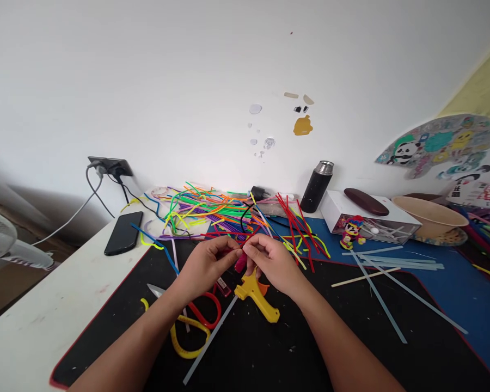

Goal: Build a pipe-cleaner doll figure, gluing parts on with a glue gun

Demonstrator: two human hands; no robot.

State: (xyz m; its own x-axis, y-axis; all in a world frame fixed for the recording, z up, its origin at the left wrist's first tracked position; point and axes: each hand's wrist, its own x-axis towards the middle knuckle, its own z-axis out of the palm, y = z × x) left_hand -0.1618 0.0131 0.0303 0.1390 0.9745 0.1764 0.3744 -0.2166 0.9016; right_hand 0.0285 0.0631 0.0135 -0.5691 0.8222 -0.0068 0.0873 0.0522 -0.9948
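Note:
My left hand [210,262] and my right hand [273,263] meet over the black mat, fingertips pinched together. Between them is a small magenta fuzzy pipe cleaner piece [240,264], partly covered by the fingers. Just below lies a yellow glue gun [258,298], a long translucent glue stick [212,342] sticking out of its back end. Scissors [191,355] with red and yellow handles lie beside my left forearm, which hides part of them. Behind the hands spreads a pile of coloured pipe cleaners [212,209], with red ones [296,228] to its right.
On the left are a black phone [123,234], a fan [8,245] and plugged-in cables. A black thermos [317,188] stands by the wall. To the right are a white box [335,209], a small figure [352,232], a bowl [430,211] and loose glue sticks [422,296] on the mat [294,354].

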